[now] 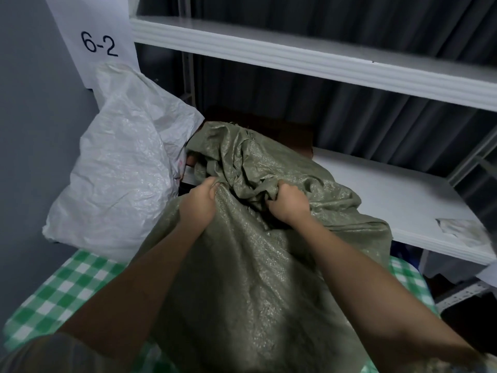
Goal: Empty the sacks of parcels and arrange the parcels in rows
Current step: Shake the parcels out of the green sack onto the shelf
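Observation:
A large olive-green woven sack (pixel 255 278) lies in front of me across a green-and-white checked cloth (pixel 61 289), its crumpled top reaching onto the lower white shelf (pixel 398 200). My left hand (pixel 200 201) grips a fold of the sack near its top. My right hand (pixel 286 201) clutches bunched fabric a little to the right. A full white woven sack (pixel 121 168) leans against the grey wall to the left. No parcels show; the sacks hide their contents.
A white shelving unit stands ahead, with an upper shelf (pixel 295 55) and a dark curtain behind. A paper label reading 6-2 (pixel 99 45) hangs on the post at upper left. A crumpled pale scrap (pixel 457 228) lies at the lower shelf's right end.

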